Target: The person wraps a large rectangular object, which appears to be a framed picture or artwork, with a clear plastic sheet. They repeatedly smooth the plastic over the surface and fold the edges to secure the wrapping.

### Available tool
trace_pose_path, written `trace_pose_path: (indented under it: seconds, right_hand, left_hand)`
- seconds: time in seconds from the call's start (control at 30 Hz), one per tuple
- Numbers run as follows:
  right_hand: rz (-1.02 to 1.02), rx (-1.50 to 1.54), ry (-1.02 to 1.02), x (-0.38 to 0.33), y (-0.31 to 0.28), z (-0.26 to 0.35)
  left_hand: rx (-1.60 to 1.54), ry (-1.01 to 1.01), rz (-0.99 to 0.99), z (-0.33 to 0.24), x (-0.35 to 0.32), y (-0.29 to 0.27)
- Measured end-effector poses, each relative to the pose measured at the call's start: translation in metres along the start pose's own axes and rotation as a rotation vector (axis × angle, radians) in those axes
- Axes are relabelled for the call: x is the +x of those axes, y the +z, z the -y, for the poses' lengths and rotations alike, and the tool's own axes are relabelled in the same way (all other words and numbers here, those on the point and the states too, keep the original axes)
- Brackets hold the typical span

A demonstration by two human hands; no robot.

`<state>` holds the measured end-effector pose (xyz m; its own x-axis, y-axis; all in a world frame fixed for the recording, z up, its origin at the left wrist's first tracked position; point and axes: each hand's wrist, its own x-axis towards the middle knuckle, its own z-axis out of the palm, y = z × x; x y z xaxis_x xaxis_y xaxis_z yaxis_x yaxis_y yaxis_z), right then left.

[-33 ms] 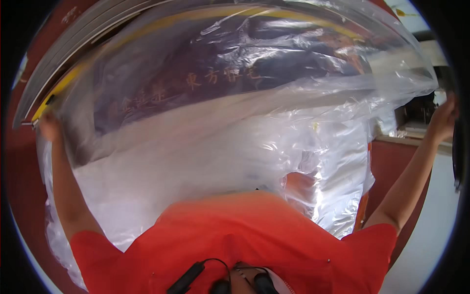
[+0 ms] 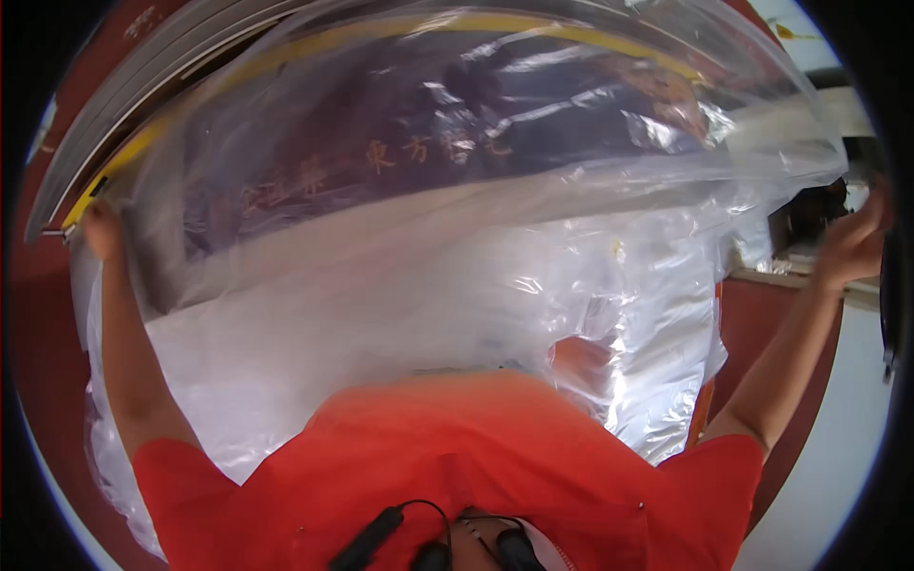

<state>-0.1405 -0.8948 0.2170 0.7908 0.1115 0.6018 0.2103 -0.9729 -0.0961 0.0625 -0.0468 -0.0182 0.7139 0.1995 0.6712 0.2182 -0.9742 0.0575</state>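
Note:
Clear plastic film (image 2: 381, 276) spreads wide in front of me, wrinkled and shiny. Through it shows a dark purple printed panel (image 2: 314, 124) with gold characters and a pale lower border. At the far left, my left hand (image 2: 101, 231) is closed on the film's edge, beside the end of a yellow strip (image 2: 133, 147). My right hand (image 2: 857, 243) is raised at the far right, past the film's right edge, near a dark upright part (image 2: 891, 285). Motion blurs its fingers, and I cannot make out whether it holds anything.
A long metal rail (image 2: 114, 105) curves along the back left, behind the yellow strip. Red-brown surface (image 2: 766, 324) shows on the right, near a ledge and dark machinery (image 2: 809, 219). A ragged hole (image 2: 583, 357) opens in the film near my body.
My right hand has shifted slightly inward and down. My left hand has moved a little, and the film's folds and reflections over the purple panel differ.

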Motion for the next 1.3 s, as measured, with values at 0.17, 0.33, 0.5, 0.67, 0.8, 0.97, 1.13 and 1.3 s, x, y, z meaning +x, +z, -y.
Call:
trace_pose_path:
  seconds: [0.17, 0.33, 0.5, 0.67, 0.8, 0.97, 1.13, 1.3]
  right_hand:
    - [0.242, -0.276, -0.081, -0.057, 0.125, 0.004]
    - [0.504, -0.510, 0.569, -0.090, 0.139, -0.092]
    - [0.374, -0.257, 0.157, -0.055, 0.179, -0.056]
    - [0.414, -0.133, 0.154, 0.021, 0.181, 0.032]
    - [0.957, 1.276, -0.022, 0.041, 0.174, 0.315]
    - [1.048, 1.135, -0.521, -0.012, 0.211, 0.504]
    - [1.685, 1.457, -0.570, -0.007, 0.215, 0.486]
    - [0.479, 0.976, -0.041, 0.022, 0.133, 0.324]
  left_hand:
    - [0.132, -0.063, 0.450, 0.011, 0.014, -0.025]
    - [0.275, -0.112, 0.516, 0.012, -0.010, -0.048]
    - [0.141, 0.047, 0.345, 0.044, -0.026, -0.042]
    - [0.010, -0.263, 0.347, -0.012, -0.016, -0.067]
    - [0.027, -0.287, 0.210, -0.020, -0.028, -0.088]
    - [-0.016, -0.305, 0.243, -0.035, -0.021, -0.081]
    - [-0.062, -0.343, 0.272, -0.023, -0.020, -0.072]
    - [-0.045, -0.241, 0.409, 0.005, -0.022, -0.057]
